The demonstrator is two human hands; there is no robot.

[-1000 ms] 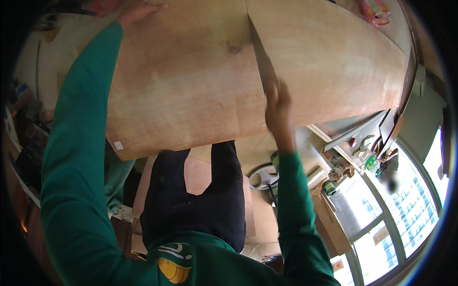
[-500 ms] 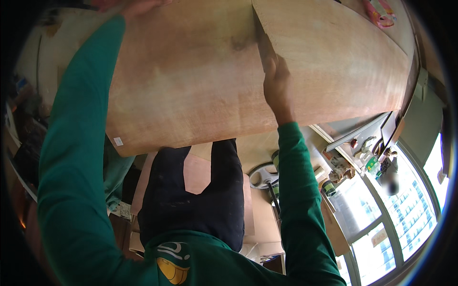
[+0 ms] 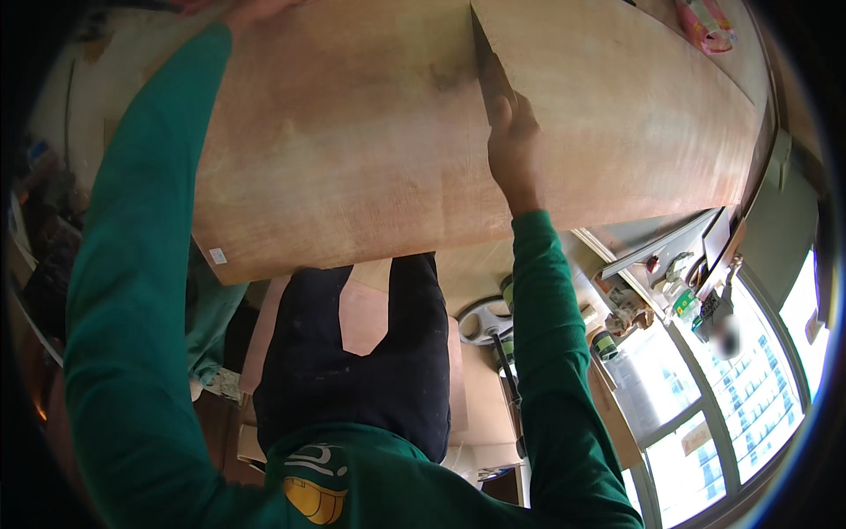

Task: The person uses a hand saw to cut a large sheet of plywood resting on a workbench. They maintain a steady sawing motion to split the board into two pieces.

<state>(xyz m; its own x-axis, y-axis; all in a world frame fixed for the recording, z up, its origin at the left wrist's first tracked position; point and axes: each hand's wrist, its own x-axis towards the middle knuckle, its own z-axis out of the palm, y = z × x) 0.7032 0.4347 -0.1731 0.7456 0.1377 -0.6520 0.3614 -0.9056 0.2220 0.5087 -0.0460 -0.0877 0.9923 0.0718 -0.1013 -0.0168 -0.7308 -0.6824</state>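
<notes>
head view: your right hand (image 3: 516, 159) is closed around the near end of a dark, blade-like strip (image 3: 490, 70); the part inside the grip is hidden, so its handle cannot be told. the strip tapers away from you, in line with your forearm, an arrangement that probably keeps the wrist straight and the force along its length. beneath it spreads the wooden panel (image 3: 335, 150), which reaches out on both sides of your right hand, its near edge lying between that hand and your body. your left hand (image 3: 257, 11), cropped and blurred at the upper border, lies over the panel's far left part, presumably to steady it; whether its fingers curl cannot be told. farther out, note the pale sticker (image 3: 218, 256) at the near left corner, your dark trousers (image 3: 352, 397) below the edge, a grey wheel-shaped base (image 3: 483, 323) to the right, and a bright window (image 3: 687, 467) beyond.
</notes>
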